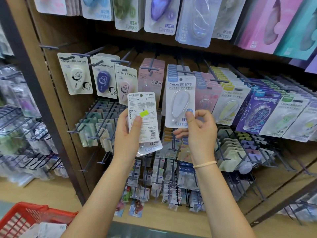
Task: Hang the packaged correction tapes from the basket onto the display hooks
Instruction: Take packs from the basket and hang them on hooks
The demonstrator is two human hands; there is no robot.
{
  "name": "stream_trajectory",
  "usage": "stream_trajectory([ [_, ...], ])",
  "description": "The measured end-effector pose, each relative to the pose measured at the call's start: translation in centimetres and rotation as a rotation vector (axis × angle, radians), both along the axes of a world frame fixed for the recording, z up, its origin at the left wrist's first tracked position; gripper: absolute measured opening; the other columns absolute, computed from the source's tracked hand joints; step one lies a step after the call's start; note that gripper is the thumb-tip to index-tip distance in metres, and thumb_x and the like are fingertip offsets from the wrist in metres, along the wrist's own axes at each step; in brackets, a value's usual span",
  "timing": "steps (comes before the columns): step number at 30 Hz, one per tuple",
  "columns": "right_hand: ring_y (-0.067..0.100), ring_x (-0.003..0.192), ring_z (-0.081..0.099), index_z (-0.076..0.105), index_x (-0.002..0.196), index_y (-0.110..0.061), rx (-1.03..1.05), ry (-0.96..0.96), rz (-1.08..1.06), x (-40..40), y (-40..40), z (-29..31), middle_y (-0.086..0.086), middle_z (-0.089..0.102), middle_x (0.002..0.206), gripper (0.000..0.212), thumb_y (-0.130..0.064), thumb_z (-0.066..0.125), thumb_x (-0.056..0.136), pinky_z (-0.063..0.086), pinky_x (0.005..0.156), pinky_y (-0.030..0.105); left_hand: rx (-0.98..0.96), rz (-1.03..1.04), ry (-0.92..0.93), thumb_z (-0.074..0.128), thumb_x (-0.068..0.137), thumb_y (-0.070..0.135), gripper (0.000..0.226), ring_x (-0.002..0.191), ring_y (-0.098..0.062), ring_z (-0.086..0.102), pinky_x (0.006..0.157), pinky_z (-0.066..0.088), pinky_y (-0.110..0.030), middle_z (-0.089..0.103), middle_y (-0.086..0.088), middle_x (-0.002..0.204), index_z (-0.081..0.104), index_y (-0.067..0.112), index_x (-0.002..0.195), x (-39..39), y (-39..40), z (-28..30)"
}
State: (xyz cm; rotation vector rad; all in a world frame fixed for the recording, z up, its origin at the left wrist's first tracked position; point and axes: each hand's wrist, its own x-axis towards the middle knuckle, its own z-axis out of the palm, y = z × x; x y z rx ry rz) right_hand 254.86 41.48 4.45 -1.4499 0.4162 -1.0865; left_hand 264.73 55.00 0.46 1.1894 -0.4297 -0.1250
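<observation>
The left hand holds a small stack of packaged correction tapes upright, backs toward the camera, thumb pressed across the front one so the pile stays fanned and ready to draw from. The right hand pinches the lower corner of a white-and-blue pack between thumb and forefinger, its punched hole up at twelve o'clock, likely so it can slide onto the hook just above, where matching blue packs hang. Both grips are narrow and loaded. The red basket sits at seven o'clock, more stock inside.
</observation>
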Motion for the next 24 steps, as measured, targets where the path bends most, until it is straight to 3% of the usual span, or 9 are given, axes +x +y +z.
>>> stream_trajectory([
  [12, 0.024, 0.044, 0.064, 0.045, 0.089, -0.011, 0.049, 0.064, -0.026, 2.8, -1.2, -0.9, 0.024, 0.061, 0.071, 0.021, -0.017, 0.062, 0.1, 0.052, 0.039, 0.031, 0.001, -0.052, -0.021, 0.056, 0.105, 0.024, 0.028, 0.113, -0.01, 0.07, 0.088, 0.06, -0.033, 0.07, 0.009, 0.127, 0.054, 0.034, 0.131, 0.0, 0.4, 0.1],
  [15, 0.022, 0.041, 0.056, 0.048, 0.086, -0.01, 0.036, 0.129, -0.082, 2.4, -1.3, -1.9, 0.014, 0.063, 0.061, 0.027, -0.025, 0.069, 0.095, 0.044, 0.039, 0.03, -0.013, -0.066, -0.026, 0.058, 0.102, 0.025, 0.027, 0.113, -0.011, 0.07, 0.089, 0.06, -0.034, 0.07, 0.008, 0.127, 0.056, 0.035, 0.128, -0.1, 0.6, 0.1],
  [18, 0.017, 0.043, 0.048, 0.053, 0.083, -0.01, 0.002, 0.163, -0.131, 1.0, -0.6, -2.5, 0.003, 0.059, 0.055, 0.031, -0.033, 0.07, 0.093, 0.042, 0.048, 0.03, -0.033, -0.09, -0.023, 0.063, 0.094, 0.032, 0.032, 0.113, -0.014, 0.07, 0.087, 0.061, -0.033, 0.071, 0.005, 0.127, 0.058, 0.034, 0.126, -0.2, 0.6, -0.1],
  [22, 0.01, 0.053, 0.053, 0.066, 0.092, -0.008, -0.067, 0.184, 0.123, -0.3, 1.8, -1.7, -0.006, 0.063, 0.065, 0.027, -0.034, 0.07, 0.091, 0.045, 0.051, 0.024, 0.026, -0.111, -0.08, 0.075, 0.09, 0.04, 0.036, 0.117, -0.017, 0.069, 0.095, 0.059, -0.045, 0.07, 0.005, 0.128, 0.063, 0.038, 0.124, -0.5, 0.3, -0.5],
  [24, 0.009, 0.068, 0.061, 0.068, 0.094, -0.014, -0.114, 0.203, 0.184, -0.3, 2.4, -1.4, -0.008, 0.068, 0.076, 0.016, -0.028, 0.073, 0.089, 0.054, 0.061, 0.03, 0.072, -0.13, -0.107, 0.075, 0.087, 0.039, 0.041, 0.118, -0.014, 0.067, 0.099, 0.056, -0.046, 0.07, 0.008, 0.128, 0.064, 0.034, 0.126, -0.8, 0.0, -0.6],
])
